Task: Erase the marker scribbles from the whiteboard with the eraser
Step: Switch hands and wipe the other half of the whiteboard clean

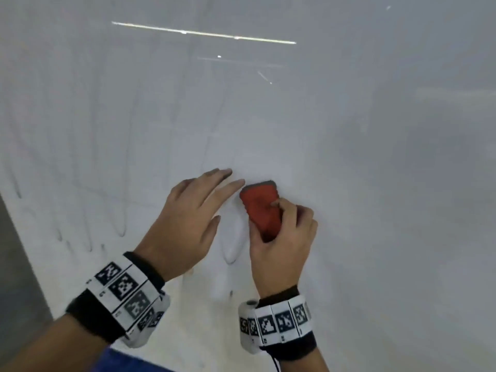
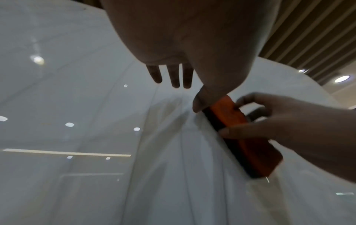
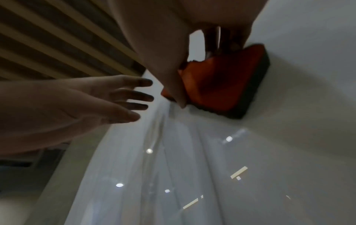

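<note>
The eraser (image 1: 261, 209) is clamped flat on the whiteboard (image 1: 375, 183) by the right hand (image 1: 281, 237), so the felt rubs. The left hand (image 1: 185, 224) is kept beside it, fingers straight and spread. Faint scribbles (image 1: 120, 226) are left toward the left edge.

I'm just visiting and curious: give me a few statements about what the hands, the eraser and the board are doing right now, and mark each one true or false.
1. The right hand holds the red eraser. True.
2. The eraser lies flat against the whiteboard. True; the right wrist view shows its dark pad on the surface.
3. The left hand is clenched in a fist. False; its fingers are stretched out straight, beside the eraser.
4. The board is wiped fully clean. False; faint marker scribbles remain, mostly to the left of the hands.
5. Both hands share the grip on the eraser. False; only the right hand holds it.
</note>
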A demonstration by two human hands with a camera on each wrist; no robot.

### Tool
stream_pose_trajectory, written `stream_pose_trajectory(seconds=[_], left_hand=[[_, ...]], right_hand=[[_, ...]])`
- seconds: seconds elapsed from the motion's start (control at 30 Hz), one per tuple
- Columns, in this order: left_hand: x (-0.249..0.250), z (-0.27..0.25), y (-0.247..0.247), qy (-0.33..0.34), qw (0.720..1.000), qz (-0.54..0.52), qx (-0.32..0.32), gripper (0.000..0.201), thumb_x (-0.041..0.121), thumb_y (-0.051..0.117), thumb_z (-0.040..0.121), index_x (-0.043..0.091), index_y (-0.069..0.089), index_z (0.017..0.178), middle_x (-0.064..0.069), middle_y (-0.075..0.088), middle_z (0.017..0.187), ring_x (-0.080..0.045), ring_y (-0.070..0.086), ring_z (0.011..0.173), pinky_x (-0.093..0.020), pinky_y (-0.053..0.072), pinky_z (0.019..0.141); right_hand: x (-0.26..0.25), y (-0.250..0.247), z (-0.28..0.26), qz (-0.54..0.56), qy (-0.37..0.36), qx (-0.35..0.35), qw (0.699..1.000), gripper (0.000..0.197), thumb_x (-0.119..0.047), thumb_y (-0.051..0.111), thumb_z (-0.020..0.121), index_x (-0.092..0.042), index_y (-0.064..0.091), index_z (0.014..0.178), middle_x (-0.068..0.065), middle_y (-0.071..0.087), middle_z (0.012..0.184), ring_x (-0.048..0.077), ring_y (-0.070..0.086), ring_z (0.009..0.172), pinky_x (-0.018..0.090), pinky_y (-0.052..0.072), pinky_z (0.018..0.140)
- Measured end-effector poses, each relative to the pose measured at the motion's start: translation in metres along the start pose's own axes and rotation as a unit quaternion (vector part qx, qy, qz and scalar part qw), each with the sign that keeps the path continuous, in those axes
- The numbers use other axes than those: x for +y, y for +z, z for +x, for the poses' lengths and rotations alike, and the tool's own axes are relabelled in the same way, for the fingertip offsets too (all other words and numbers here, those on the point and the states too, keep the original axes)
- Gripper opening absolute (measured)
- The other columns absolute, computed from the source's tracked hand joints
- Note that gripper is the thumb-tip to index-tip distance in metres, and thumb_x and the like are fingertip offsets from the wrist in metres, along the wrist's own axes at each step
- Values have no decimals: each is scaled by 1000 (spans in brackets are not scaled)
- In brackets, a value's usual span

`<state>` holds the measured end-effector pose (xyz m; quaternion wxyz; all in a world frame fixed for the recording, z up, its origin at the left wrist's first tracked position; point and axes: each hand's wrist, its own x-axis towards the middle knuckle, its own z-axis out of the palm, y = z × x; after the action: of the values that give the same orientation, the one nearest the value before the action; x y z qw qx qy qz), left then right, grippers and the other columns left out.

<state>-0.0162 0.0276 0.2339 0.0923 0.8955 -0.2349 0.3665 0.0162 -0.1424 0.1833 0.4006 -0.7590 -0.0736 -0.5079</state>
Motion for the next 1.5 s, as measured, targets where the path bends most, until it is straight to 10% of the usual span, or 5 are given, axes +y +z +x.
stream_pose_trajectory(seconds=[0.5, 0.83, 1.03, 1.23, 1.5], left_hand=[[-25, 198, -90, 120, 959, 132, 221, 50, 39, 49, 102, 29, 45, 151, -8, 47, 149, -30, 43, 138, -44, 37, 105], [-76, 211, -105, -260, 890, 121, 355, 57, 37, 41, 105, 26, 24, 159, -27, 42, 141, -45, 45, 119, -55, 37, 94], [-25, 173, -55, 58, 933, 224, 274, 56, 35, 53, 101, 30, 39, 155, -19, 52, 137, -36, 47, 118, -47, 38, 91], [-84, 195, -108, -281, 886, 168, 328, 60, 36, 39, 103, 21, 26, 159, -22, 50, 132, -40, 51, 108, -49, 42, 86], [-45, 94, -23, 139, 938, 274, 158, 71, 17, 66, 87, 25, 40, 152, -18, 52, 133, -36, 52, 112, -44, 45, 86]], right_hand=[[-122, -61, 246, -43, -249, -95, 963, 50, -10, 73, 70, -18, 59, 117, -3, 64, 115, 22, 56, 111, 42, 43, 103], [-124, -63, 276, -125, -128, -34, 983, 64, -34, 64, 92, -22, 43, 151, 0, 38, 159, 21, 20, 154, 45, 16, 126], [-126, -54, 280, -103, -120, 11, 987, 51, -31, 54, 99, -19, 49, 148, 4, 43, 154, 23, 24, 151, 44, 19, 123], [-119, -50, 275, -144, -143, 18, 979, 60, -28, 59, 94, -18, 44, 151, 6, 40, 156, 27, 22, 152, 48, 17, 125], [-119, -48, 275, -126, -141, 27, 982, 61, -21, 58, 89, -16, 45, 149, 9, 41, 155, 29, 22, 152, 50, 15, 126]])
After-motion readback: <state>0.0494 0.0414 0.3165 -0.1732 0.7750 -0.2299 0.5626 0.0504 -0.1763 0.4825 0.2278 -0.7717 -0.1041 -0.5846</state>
